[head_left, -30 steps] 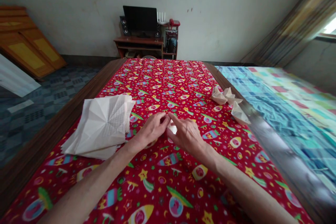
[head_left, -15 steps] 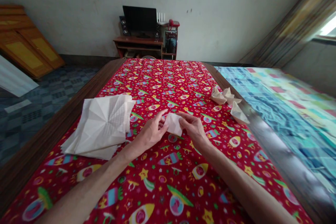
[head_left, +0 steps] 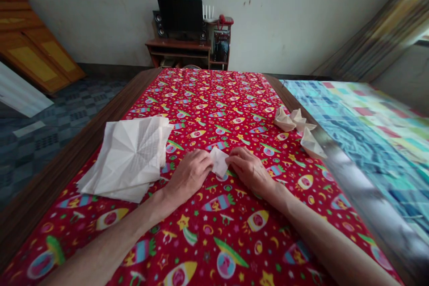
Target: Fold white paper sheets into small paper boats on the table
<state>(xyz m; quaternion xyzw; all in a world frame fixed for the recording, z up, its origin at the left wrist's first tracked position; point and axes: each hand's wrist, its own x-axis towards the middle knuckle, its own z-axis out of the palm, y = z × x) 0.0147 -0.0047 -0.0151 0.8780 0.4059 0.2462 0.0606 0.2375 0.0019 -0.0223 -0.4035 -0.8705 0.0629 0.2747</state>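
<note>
Between my hands is a small folded white paper (head_left: 219,162), turned like a diamond over the red cloth. My left hand (head_left: 194,172) pinches its left corner, fingertips closed on the edge. On the opposite corner, the fingers of my right hand (head_left: 250,167) are closed in a pinch too. To the left lies a stack of creased white paper sheets (head_left: 130,156), the top one marked with folds radiating from its middle. Several folded paper pieces (head_left: 284,119) with pointed tips rest near the right edge of the table, apart from my hands.
A red cloth with rocket prints (head_left: 214,241) covers the table, whose dark wooden edge (head_left: 348,174) shows at the right. Beyond it is a bed with a patchwork cover (head_left: 365,129). A desk with a monitor (head_left: 181,13) stands against the far wall, and a wooden cabinet (head_left: 36,49) at the left.
The folded paper, mostly hidden by my fingers at first, came into view and was turned from a square-on position to a diamond. Both hands moved slightly apart to grip opposite corners. My view tilted slightly.
</note>
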